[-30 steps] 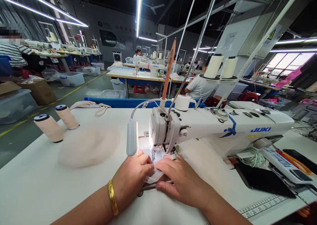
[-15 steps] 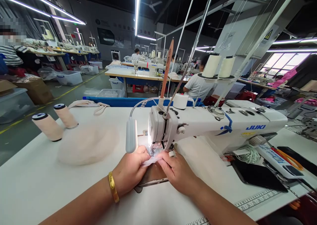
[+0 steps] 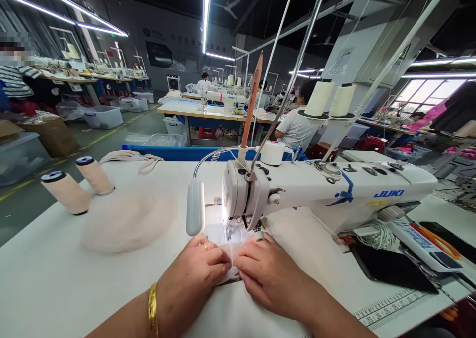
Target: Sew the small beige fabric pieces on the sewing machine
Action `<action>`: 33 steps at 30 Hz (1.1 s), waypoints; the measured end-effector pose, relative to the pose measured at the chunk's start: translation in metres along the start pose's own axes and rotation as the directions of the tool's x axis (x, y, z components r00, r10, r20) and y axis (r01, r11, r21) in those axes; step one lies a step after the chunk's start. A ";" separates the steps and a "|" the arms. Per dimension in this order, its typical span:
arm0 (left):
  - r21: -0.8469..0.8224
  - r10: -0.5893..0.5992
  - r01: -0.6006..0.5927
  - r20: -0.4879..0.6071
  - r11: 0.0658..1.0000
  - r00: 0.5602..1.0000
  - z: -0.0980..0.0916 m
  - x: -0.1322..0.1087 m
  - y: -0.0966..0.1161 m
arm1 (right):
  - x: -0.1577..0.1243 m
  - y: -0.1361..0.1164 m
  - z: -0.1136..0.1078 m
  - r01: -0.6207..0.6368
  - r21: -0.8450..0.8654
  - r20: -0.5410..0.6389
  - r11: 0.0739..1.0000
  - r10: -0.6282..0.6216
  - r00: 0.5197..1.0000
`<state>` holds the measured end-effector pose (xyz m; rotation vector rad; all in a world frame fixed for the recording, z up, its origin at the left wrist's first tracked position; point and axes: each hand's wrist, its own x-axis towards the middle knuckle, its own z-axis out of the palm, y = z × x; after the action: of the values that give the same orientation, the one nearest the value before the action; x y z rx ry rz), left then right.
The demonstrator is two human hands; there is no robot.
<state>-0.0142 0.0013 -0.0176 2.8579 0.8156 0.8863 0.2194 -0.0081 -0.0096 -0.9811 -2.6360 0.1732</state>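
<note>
A white JUKI sewing machine stands in front of me, its needle area lit by a small grey lamp. Thin white, see-through fabric lies under the presser foot and stretches toward me. My left hand, with a gold bracelet at the wrist, pinches the fabric's left side. On the other side, my right hand has closed fingertips on the same fabric. Both hands sit close together just in front of the needle. The fabric's lower end is partly hidden by the fingers.
Two peach thread cones stand at the left beside a sheer beige fabric pile. On the right lie a black phone, a coiled white cable and orange-handled scissors. A ruler strip marks the front edge. Co-workers sit further back.
Both hands have come nearer to me and lower, away from the needle. More white fabric now shows flat under the presser foot. The view has shifted slightly.
</note>
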 end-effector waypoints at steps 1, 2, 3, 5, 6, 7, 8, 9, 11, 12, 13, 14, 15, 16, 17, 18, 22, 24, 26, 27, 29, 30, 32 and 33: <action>-0.002 -0.005 0.005 -0.004 1.000 1.000 0.000 0.000 -0.001 | 0.001 0.001 0.001 -0.008 0.000 0.000 1.000 0.008 1.000; -0.006 -0.011 0.011 -0.002 1.000 1.000 0.001 -0.001 -0.003 | 0.001 0.001 0.001 -0.017 -0.001 0.000 1.000 0.017 1.000; -0.009 -0.019 0.019 0.004 1.000 1.000 0.001 -0.001 -0.004 | 0.002 0.001 0.002 -0.026 -0.002 0.002 1.000 0.026 1.000; -0.010 -0.032 0.033 0.025 0.999 0.999 0.001 -0.002 -0.007 | 0.003 0.002 0.003 -0.045 -0.006 0.008 0.999 0.045 0.999; -0.005 -0.034 0.034 0.033 0.999 0.999 0.001 -0.002 -0.009 | 0.004 0.003 0.004 -0.051 -0.011 0.010 0.999 0.052 0.999; 0.002 -0.034 0.034 0.039 0.999 0.999 0.001 -0.001 -0.011 | 0.004 0.004 0.005 -0.057 -0.019 0.009 0.998 0.057 0.998; 0.010 -0.031 0.030 0.038 0.999 0.999 0.001 -0.001 -0.012 | 0.005 0.005 0.006 -0.061 -0.029 0.008 0.998 0.062 0.998; 0.017 -0.024 0.023 0.031 1.000 0.999 0.001 0.000 -0.013 | 0.005 0.005 0.007 -0.063 -0.039 0.004 0.997 0.064 0.998; 0.026 -0.011 0.011 0.014 1.000 1.000 0.000 0.002 -0.013 | 0.005 0.007 0.008 -0.057 -0.051 -0.012 0.997 0.057 0.998; 0.025 -0.005 0.005 0.010 1.000 1.000 0.000 0.002 -0.013 | 0.005 0.007 0.008 -0.050 -0.050 -0.021 0.997 0.049 0.999; 0.021 -0.001 0.001 0.010 1.000 1.000 -0.001 0.003 -0.012 | 0.005 0.007 0.008 -0.041 -0.047 -0.031 0.998 0.040 0.999; 0.013 0.004 -0.004 0.014 1.000 1.000 -0.001 0.003 -0.011 | 0.004 0.007 0.009 -0.033 -0.041 -0.039 0.999 0.032 0.999; 0.003 0.011 -0.011 0.019 1.000 1.000 -0.001 0.003 -0.010 | 0.004 0.007 0.009 -0.028 -0.036 -0.044 0.999 0.026 0.999; -0.005 0.018 -0.018 0.023 1.000 1.000 -0.001 0.003 -0.009 | 0.003 0.007 0.009 -0.026 -0.033 -0.043 0.999 0.024 0.999; -0.011 0.026 -0.026 0.025 1.000 0.999 -0.001 0.002 -0.008 | 0.003 0.006 0.010 -0.027 -0.033 -0.039 0.999 0.025 0.999; -0.016 0.034 -0.034 0.027 0.999 0.999 -0.001 0.002 -0.008 | 0.002 0.006 0.010 -0.031 -0.036 -0.036 0.999 0.029 0.999; -0.010 0.047 -0.047 0.040 0.999 0.998 0.002 0.001 -0.008 | 0.001 0.006 0.012 -0.038 -0.042 -0.039 0.998 0.036 0.999; -0.001 0.033 -0.033 0.041 0.999 0.999 0.002 0.001 -0.008 | 0.001 0.006 0.012 -0.037 -0.032 -0.040 0.999 0.036 0.999; 0.001 0.021 -0.021 0.037 1.000 0.999 0.001 0.002 -0.009 | 0.002 0.006 0.012 -0.041 -0.027 -0.041 0.999 0.040 0.998; 0.001 0.021 -0.021 0.033 1.000 0.999 0.000 0.002 -0.010 | 0.003 0.006 0.012 -0.047 -0.029 -0.041 0.998 0.046 0.998; 0.008 0.029 -0.030 0.021 1.000 0.999 -0.001 0.003 -0.011 | 0.005 0.006 0.012 -0.058 -0.038 -0.042 0.998 0.056 0.998; 0.013 0.036 -0.036 0.014 0.999 0.999 -0.002 0.003 -0.012 | 0.006 0.007 0.013 -0.062 -0.040 -0.043 0.997 0.060 0.997; 0.029 0.047 -0.047 0.001 0.999 0.999 -0.002 0.004 -0.015 | 0.007 0.008 0.014 -0.059 -0.036 -0.045 0.998 0.057 0.997; 0.038 0.048 -0.048 -0.001 0.998 0.999 -0.001 0.004 -0.017 | 0.008 0.009 0.015 -0.057 -0.030 -0.047 0.998 0.056 0.997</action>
<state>-0.0199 0.0174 -0.0175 2.9216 0.7756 0.8881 0.2139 0.0038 -0.0238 -1.0579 -2.5786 0.1209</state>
